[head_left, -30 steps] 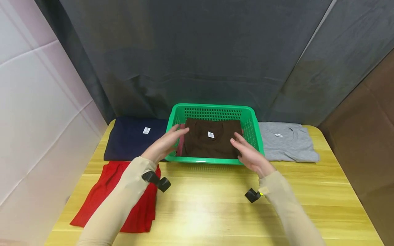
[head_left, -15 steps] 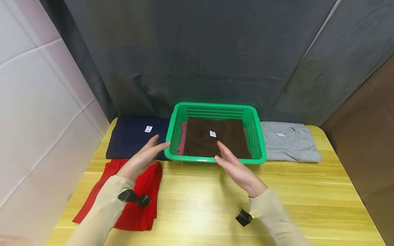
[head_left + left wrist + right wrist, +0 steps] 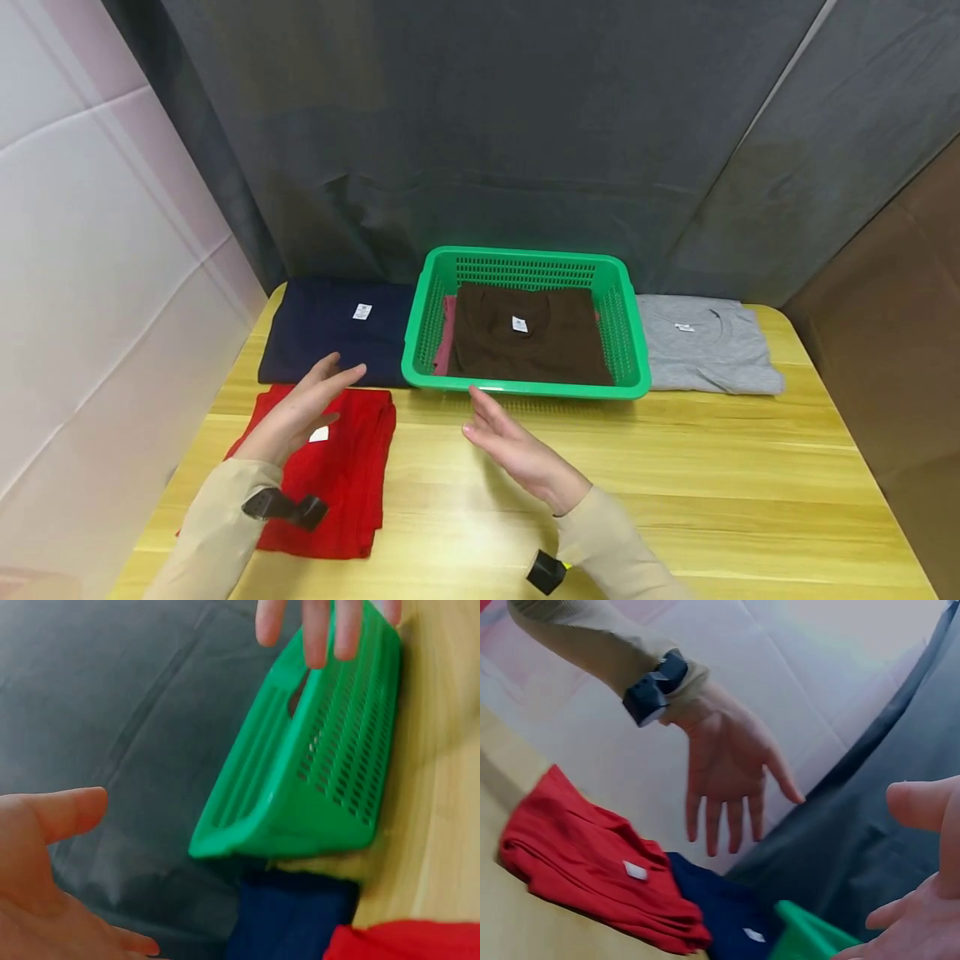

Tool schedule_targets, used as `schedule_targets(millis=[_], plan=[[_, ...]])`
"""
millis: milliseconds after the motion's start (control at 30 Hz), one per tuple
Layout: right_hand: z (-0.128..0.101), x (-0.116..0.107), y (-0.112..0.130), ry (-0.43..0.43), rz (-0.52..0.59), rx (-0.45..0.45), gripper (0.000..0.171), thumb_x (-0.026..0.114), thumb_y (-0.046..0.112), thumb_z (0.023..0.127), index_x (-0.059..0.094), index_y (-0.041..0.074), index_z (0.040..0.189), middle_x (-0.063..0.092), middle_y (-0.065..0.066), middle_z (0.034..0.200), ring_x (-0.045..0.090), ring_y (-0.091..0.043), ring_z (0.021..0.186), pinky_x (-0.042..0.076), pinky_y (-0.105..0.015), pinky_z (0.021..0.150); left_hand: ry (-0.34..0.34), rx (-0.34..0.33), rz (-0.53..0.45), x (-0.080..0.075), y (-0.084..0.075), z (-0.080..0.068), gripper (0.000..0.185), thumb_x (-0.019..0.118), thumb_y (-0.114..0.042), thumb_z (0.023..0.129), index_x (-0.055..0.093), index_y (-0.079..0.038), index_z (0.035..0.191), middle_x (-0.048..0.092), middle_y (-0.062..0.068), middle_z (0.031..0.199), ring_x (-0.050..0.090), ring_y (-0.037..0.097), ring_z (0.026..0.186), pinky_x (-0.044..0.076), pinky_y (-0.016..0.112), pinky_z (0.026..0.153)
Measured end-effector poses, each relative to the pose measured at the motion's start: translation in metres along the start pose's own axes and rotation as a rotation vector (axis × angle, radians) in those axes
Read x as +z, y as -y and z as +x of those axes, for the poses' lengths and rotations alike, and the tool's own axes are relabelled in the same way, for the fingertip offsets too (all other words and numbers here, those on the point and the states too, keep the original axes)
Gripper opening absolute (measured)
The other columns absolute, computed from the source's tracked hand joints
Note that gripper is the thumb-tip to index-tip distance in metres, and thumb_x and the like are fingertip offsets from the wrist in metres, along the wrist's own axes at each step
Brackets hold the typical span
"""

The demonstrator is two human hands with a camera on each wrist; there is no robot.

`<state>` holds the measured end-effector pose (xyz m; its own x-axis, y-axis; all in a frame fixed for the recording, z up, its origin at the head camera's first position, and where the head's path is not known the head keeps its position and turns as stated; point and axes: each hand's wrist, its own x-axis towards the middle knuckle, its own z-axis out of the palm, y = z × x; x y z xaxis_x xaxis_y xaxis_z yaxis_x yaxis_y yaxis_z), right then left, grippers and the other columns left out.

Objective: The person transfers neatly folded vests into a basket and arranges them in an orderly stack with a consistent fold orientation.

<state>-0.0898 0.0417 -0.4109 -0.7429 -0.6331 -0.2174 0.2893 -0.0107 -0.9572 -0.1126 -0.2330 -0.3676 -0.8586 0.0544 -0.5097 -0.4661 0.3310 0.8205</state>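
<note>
My left hand [image 3: 298,414], fingers extended, hovers over the folded red shirt [image 3: 337,492] at the table's left front and holds nothing. Part of that shirt and its white label are behind the hand in the head view. My right hand [image 3: 521,454] hangs in front of the green basket [image 3: 525,389], palm turned left, fingers straight and holding nothing. Inside the basket lies a folded brown T-shirt [image 3: 540,354] with a white label, on top of a pink garment [image 3: 445,337] showing at its left edge. In the right wrist view the red shirt [image 3: 600,862] lies beside the navy one.
A folded navy shirt [image 3: 330,329] lies left of the basket, behind the red one. To the basket's right is a folded grey T-shirt [image 3: 708,350]. Dark grey cloth [image 3: 480,125] hangs behind the wooden table [image 3: 712,475]; a white panel [image 3: 97,250] stands at left, a brown one at right.
Both hands have moved left and toward the table's front, away from the basket. The left came over the red shirt; the right left the basket's right side. The basket and shirts stayed put.
</note>
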Motion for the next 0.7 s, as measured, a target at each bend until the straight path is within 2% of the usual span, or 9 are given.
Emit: schedule_targets(millis=[233, 533, 700], plan=[[0.019, 0.019, -0.022, -0.041, 0.099, 0.054, 0.071, 0.048, 0.027, 0.093, 0.004, 0.011, 0.146, -0.001, -0.019, 0.15, 0.012, -0.034, 0.136, 0.009, -0.051, 0.109, -0.051, -0.056, 0.013, -0.015, 0.018, 0.006, 0.09, 0.045, -0.044, 0.091, -0.017, -0.002, 0.141, -0.014, 0.027, 0.146, 0.001, 0.045, 0.133, 0.019, 0.058, 0.104], [0.04, 0.042, -0.041, -0.099, 0.182, 0.153, 0.077, 0.054, 0.031, 0.09, 0.005, 0.013, 0.146, 0.001, -0.021, 0.149, 0.007, -0.039, 0.135, 0.017, -0.065, 0.1, -0.082, -0.115, -0.009, -0.036, 0.043, 0.008, 0.092, 0.046, -0.042, 0.09, -0.019, 0.002, 0.139, -0.014, 0.028, 0.145, 0.0, 0.046, 0.133, 0.018, 0.056, 0.105], [0.049, 0.053, -0.052, -0.117, 0.213, 0.192, 0.079, 0.057, 0.031, 0.088, 0.006, 0.014, 0.146, 0.003, -0.023, 0.148, 0.009, -0.042, 0.134, 0.019, -0.067, 0.098, -0.098, -0.132, 0.0, -0.053, 0.055, 0.009, 0.093, 0.044, -0.042, 0.09, -0.021, 0.003, 0.138, -0.016, 0.029, 0.144, 0.0, 0.046, 0.133, 0.016, 0.055, 0.106]])
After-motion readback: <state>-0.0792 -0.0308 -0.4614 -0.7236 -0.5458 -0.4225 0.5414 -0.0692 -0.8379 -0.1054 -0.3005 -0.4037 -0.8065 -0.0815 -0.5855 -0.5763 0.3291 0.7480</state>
